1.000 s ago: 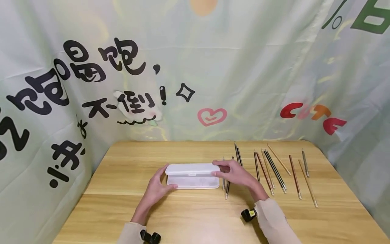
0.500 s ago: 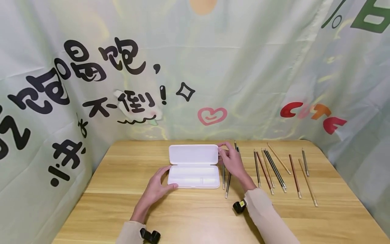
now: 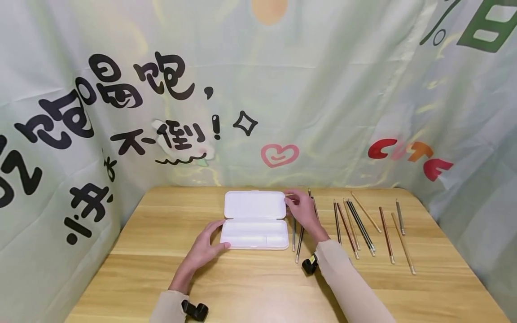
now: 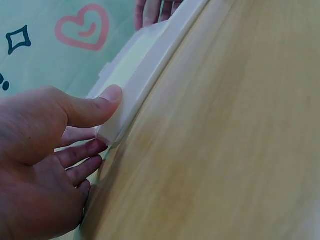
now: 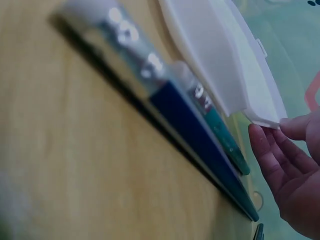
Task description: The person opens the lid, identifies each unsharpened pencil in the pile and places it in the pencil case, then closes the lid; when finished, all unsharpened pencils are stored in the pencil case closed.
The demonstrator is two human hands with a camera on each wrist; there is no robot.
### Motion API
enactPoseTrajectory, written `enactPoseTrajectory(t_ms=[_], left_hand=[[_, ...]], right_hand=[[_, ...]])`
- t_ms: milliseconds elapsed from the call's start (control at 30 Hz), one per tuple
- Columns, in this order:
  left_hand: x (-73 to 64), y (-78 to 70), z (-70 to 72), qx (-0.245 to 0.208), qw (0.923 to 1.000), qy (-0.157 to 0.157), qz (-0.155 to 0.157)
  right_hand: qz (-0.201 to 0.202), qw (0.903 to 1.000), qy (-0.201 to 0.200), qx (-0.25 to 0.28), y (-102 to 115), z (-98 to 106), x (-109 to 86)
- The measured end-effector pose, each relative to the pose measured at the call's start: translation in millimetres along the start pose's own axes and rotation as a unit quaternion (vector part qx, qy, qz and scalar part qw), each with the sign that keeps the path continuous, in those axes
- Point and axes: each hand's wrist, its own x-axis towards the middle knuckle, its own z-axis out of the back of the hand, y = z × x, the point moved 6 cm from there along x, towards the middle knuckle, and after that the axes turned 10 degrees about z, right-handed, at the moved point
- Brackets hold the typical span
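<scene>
A white plastic pencil case [image 3: 254,234] lies open on the wooden table [image 3: 250,287], its lid [image 3: 254,204] folded back flat behind the base. My left hand [image 3: 203,246] holds the base's left end, with the thumb [image 4: 95,107] on the near corner and the fingers curled against the end wall. At the lid's right end, my right hand [image 3: 300,210] pinches the corner with its fingertips [image 5: 272,150]. Two dark pencils [image 3: 298,240] lie just right of the case, under the right wrist. In the right wrist view they appear large and blurred as pencils [image 5: 200,130] beside the lid [image 5: 225,65].
Several more pencils [image 3: 363,226], brown, black and tan, lie in a loose row on the table's right half. A printed cloth backdrop [image 3: 258,89] hangs close behind and along both sides. The case's compartments hold nothing.
The lid has swung from nearly closed up and back until it lies flat. My right hand went away from me with it. The left hand stayed on the base's left end.
</scene>
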Motion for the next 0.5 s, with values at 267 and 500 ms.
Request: enactPoseTrajectory(t_ms=[267,500], left_hand=[[1.8,1.9,-1.8,0.006,0.9999,0.010,0.004],[1.0,0.9,1.4,0.039,0.9989,0.023,-0.015]], right_hand=[[-0.009,0.9950,0.033,-0.094,-9.1,-1.3,7.3],[-0.029,0.9925,0.080,-0.088,-9.9,-6.6,12.7]])
